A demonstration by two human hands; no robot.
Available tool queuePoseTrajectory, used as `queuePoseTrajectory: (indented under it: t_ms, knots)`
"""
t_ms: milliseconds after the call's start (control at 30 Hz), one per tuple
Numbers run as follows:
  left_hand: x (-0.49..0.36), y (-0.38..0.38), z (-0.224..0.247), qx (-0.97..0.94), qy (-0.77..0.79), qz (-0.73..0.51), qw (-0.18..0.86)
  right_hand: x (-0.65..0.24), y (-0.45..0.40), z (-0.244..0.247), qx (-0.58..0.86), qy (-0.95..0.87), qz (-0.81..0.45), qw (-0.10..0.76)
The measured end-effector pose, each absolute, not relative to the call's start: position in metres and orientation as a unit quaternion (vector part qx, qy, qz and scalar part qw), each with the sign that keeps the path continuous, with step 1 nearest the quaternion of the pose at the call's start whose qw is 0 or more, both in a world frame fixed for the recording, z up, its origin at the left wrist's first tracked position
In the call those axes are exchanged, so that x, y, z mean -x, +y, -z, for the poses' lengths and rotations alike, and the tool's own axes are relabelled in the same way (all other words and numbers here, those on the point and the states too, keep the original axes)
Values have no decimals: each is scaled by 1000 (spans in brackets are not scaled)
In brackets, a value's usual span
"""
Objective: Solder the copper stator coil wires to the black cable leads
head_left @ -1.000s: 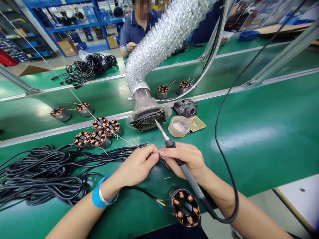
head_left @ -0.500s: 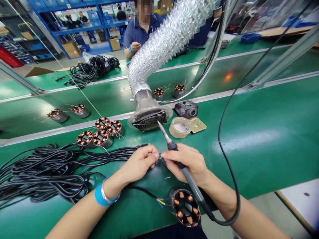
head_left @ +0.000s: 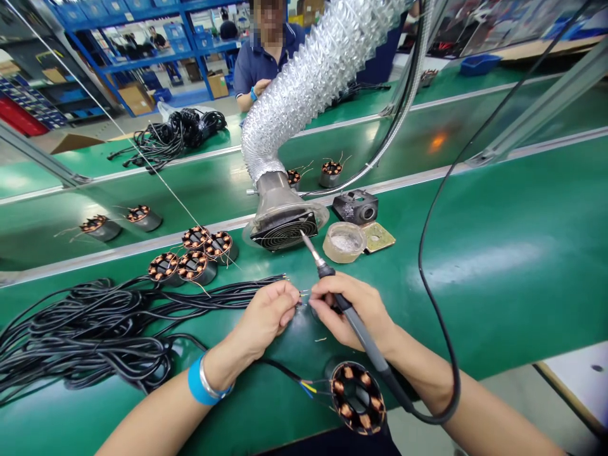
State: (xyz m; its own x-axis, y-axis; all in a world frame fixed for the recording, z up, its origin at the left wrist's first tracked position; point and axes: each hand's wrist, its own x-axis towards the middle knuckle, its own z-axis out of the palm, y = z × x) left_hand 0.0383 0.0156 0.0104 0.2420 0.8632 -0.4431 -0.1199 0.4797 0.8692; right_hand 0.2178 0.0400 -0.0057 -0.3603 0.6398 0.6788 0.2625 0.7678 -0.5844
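My left hand [head_left: 268, 313] is closed in a pinch around the end of a black cable, whose thin stripped wires [head_left: 304, 295] stick out toward the right. In my right hand [head_left: 368, 310] rests a soldering iron [head_left: 363, 335], its tip pointing up and away in front of the fan grille. The right thumb and forefinger are close to the wire ends, with a small gap showing. Below the hands lies a motor stator [head_left: 338, 388] with copper coils, joined to the yellow and blue wires [head_left: 308, 387] of another black cable.
A fume extractor [head_left: 285, 231] on a silver duct [head_left: 304, 82] stands ahead. Beside it are a solder-flecked tub [head_left: 342, 244] and an iron stand [head_left: 356, 208]. Several stators [head_left: 194, 266] and bundled black cables [head_left: 95, 323] lie left. A person [head_left: 268, 57] sits opposite.
The fingers of my hands have moved slightly apart, and the wire ends now show between them. Stators on the far strip have shifted left.
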Motion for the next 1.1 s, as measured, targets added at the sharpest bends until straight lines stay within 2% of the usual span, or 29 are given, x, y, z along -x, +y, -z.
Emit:
queuePoseTrajectory:
  t_ms: [200, 433, 700, 867, 1100]
  knots:
    - [-47, 9, -9, -414, 530, -377, 637, -218, 40, 3, 280, -826, -72, 484]
    - [-51, 5, -7, -454, 554, -384, 584, -229, 38, -3, 282, -818, -154, 477]
    - [-56, 3, -3, -480, 558, -403, 544, -256, 20, -5, 337, -727, -224, 555]
    - [-58, 2, -2, -496, 563, -402, 524, -260, 18, -2, 338, -636, -314, 618]
    - [-57, 2, -1, -506, 564, -398, 518, -259, 21, 6, 354, -598, -368, 617]
